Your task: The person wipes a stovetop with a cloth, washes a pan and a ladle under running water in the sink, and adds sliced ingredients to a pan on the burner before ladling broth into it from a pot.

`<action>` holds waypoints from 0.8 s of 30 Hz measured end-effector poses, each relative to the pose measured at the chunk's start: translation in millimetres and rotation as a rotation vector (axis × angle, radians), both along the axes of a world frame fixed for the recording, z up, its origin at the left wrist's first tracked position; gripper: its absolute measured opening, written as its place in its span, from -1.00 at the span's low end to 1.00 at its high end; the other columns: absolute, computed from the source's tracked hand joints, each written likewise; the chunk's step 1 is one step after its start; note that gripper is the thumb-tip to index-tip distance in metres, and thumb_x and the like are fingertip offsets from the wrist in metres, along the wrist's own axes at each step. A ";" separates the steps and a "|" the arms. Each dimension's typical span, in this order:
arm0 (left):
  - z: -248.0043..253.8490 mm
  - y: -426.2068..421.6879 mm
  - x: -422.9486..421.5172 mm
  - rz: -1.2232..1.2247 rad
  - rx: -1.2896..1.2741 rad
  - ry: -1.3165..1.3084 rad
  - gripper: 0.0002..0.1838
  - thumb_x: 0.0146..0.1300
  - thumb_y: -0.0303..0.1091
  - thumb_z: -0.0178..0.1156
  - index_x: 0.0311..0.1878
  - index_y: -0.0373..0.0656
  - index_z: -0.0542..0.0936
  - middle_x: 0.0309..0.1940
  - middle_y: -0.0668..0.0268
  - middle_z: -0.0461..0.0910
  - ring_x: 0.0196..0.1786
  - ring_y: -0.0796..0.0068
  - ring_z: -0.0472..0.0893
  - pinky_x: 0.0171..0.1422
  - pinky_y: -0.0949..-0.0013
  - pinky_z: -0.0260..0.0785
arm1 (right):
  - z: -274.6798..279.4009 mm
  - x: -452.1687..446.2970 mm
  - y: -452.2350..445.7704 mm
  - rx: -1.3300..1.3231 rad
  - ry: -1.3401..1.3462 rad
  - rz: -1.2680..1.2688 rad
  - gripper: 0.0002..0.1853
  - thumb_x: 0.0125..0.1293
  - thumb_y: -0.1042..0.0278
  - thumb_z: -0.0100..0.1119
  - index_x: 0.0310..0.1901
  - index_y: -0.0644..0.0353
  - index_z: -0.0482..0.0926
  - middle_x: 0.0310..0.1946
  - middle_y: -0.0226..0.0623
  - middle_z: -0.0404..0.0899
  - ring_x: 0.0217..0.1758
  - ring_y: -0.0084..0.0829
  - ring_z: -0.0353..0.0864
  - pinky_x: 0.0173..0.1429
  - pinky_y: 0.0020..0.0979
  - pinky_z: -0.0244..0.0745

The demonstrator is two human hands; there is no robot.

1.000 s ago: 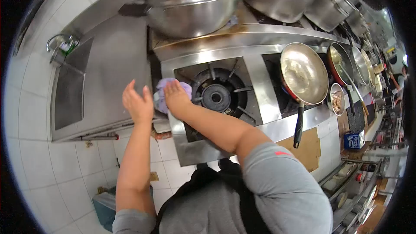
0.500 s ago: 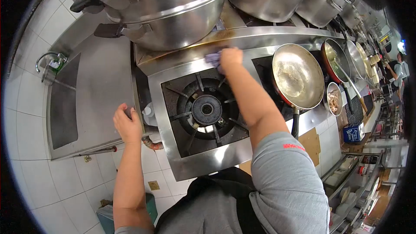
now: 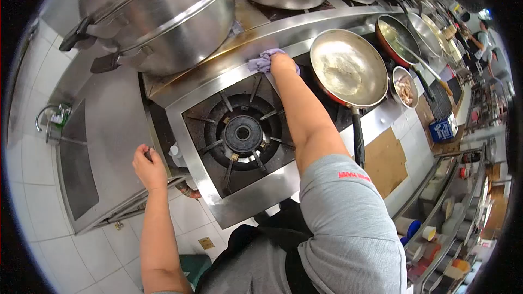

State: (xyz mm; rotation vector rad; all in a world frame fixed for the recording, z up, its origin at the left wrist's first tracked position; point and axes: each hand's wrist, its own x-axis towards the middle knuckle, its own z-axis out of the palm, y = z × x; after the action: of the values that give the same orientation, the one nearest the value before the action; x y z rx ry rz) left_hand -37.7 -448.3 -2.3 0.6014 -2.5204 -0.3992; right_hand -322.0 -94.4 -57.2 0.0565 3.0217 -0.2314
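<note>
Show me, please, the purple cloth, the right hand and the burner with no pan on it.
Purple cloth (image 3: 261,63), head view: its bunched left part.
Right hand (image 3: 283,63), head view: its back.
Burner (image 3: 243,135), head view: its round centre.

cloth (image 3: 261,64): pale purple | burner (image 3: 234,137): black | stove frame (image 3: 261,197): silver | sleeve (image 3: 348,209): grey, red lettering | box (image 3: 442,129): blue, white lettering

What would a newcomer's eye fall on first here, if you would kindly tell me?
Probably the big steel pot at the upper left, beyond the bare burner in mid-picture. Next comes the purple cloth under the right hand, at the back edge of the stove. To the right of that hand, a shiny frying pan stands out, its dark handle pointing toward the person.
</note>
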 end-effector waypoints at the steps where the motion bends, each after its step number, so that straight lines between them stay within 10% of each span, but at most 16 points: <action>1: -0.6 -1.5 -1.7 -0.017 -0.009 -0.008 -0.72 0.15 -0.35 0.07 -0.08 -0.24 0.43 -0.20 0.17 0.52 -0.07 0.15 0.44 0.02 0.16 0.29 | -13.9 1.3 9.3 -0.252 0.098 0.005 -0.68 0.17 0.37 -0.07 -0.07 -0.04 0.58 0.06 -0.30 0.47 0.15 -0.23 0.41 0.17 -0.26 0.33; 15: 0.3 3.4 2.3 -0.048 -0.069 0.044 -0.64 0.12 -0.35 0.09 0.00 -0.21 0.40 -0.13 0.19 0.52 -0.02 0.13 0.44 0.05 0.13 0.27 | -10.8 332.3 122.7 -0.180 0.347 0.010 -0.49 0.00 0.64 -0.04 0.07 0.13 0.46 0.17 -0.16 0.35 0.26 -0.08 0.27 0.29 -0.20 0.19; 24: -7.6 -2.5 2.1 -0.057 -0.117 0.048 -0.62 0.13 -0.35 0.09 0.02 -0.24 0.37 -0.09 0.19 0.49 0.00 0.14 0.42 0.08 0.13 0.25 | -16.8 352.9 30.4 -0.085 0.279 0.199 -0.48 0.08 0.49 -0.10 0.16 0.33 0.30 0.25 -0.06 0.23 0.34 -0.12 0.15 0.33 -0.12 0.09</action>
State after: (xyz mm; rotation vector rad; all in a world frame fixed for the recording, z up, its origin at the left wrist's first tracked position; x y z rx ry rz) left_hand -35.6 -450.8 -9.9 0.4701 -2.4992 -0.2811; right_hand 30.9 -64.0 -74.0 -0.3081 3.2562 -0.3776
